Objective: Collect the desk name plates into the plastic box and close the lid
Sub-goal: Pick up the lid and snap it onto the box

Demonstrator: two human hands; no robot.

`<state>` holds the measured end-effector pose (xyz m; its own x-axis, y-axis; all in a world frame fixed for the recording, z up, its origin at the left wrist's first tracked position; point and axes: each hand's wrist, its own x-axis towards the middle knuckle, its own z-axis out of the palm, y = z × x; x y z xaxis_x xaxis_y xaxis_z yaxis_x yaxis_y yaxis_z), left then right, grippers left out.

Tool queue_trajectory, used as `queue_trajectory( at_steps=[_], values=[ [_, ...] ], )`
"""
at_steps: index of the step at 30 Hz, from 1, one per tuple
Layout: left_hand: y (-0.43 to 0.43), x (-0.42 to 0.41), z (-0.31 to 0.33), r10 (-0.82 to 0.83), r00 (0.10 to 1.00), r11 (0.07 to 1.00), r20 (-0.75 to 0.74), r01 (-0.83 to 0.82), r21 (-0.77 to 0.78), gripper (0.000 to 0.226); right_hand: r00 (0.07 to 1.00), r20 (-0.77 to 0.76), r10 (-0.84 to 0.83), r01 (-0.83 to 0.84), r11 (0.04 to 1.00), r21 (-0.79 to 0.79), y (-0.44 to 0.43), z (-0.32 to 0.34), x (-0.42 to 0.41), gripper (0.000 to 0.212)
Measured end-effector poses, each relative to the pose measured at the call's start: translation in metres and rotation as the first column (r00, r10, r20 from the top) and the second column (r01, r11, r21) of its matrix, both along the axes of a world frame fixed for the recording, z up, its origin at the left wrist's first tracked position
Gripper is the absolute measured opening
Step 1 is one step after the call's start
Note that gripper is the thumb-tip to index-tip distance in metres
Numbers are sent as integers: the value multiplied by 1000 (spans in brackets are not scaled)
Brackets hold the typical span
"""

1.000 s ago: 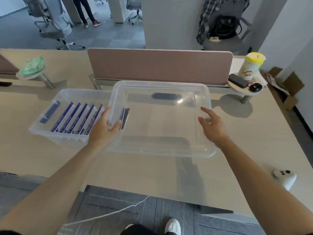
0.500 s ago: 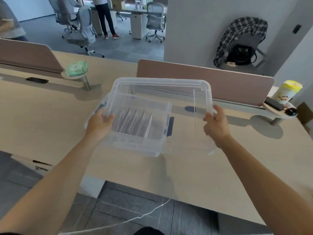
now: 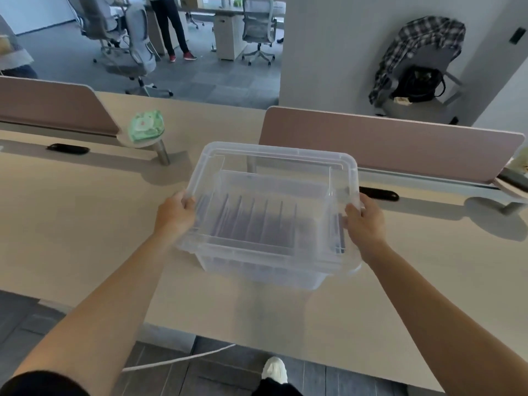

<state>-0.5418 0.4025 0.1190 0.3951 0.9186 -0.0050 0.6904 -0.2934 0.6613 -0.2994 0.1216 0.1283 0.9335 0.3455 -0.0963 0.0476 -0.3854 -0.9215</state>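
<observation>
Lid over box, both hands on

Clear rectangular plastic lid point(image 3: 274, 158) sits over clear plastic box point(image 3: 263, 270) on beige tabletop point(image 3: 85, 224). Left hand point(image 3: 174, 214) and right hand point(image 3: 363, 221) fingers grip lid's side edges. Purple-edged name plates point(image 3: 251, 221) stand upright inside.

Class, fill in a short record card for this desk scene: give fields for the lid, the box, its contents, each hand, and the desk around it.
lid: clear lid held over the plastic box, not clearly seated yet
box: clear plastic box standing on the desk
contents: name plates standing in a row inside, seen through the lid
left hand: left hand grips the lid's left edge
right hand: right hand grips the lid's right edge
desk surroundings: green packet on a small round stand, pink divider panel behind the box
</observation>
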Motion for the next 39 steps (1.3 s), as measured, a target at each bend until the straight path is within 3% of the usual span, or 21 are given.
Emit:
queue_trajectory(
  at_steps=[6, 11, 15, 21, 29, 35, 39],
  values=[
    [45, 18, -38, -87, 990, 993, -111, 78, -87, 37, 1000, -24, -11, 6, 982, -190, 46, -46, 27, 45],
    [59, 16, -66, -179, 979, 974, -95, 162, -159, 34, 998, -46, -47, 32, 956, -291, 53, -62, 26, 42],
    [57, 16, -71, -236, 969, 966, -79, 224, -131, 21, 994, -47, -100, 77, 934, -348, 49, -71, 18, 42],
    [56, 16, -76, -249, 965, 965, -83, 240, -104, 24, 993, 4, -117, 108, 909, -402, 53, -74, 17, 45],
    [51, 15, -80, -197, 976, 979, -94, 189, -81, 33, 996, 90, -1, 52, 822, -567, 57, -84, 23, 41],
    [56, 20, -80, -190, 974, 974, -121, 172, -147, 33, 999, 45, -10, 33, 836, -548, 61, -82, 26, 46],
    [52, 23, -82, -200, 969, 977, -147, 186, -103, 23, 1000, 12, -17, 21, 860, -509, 53, -79, 24, 43]
  ],
)
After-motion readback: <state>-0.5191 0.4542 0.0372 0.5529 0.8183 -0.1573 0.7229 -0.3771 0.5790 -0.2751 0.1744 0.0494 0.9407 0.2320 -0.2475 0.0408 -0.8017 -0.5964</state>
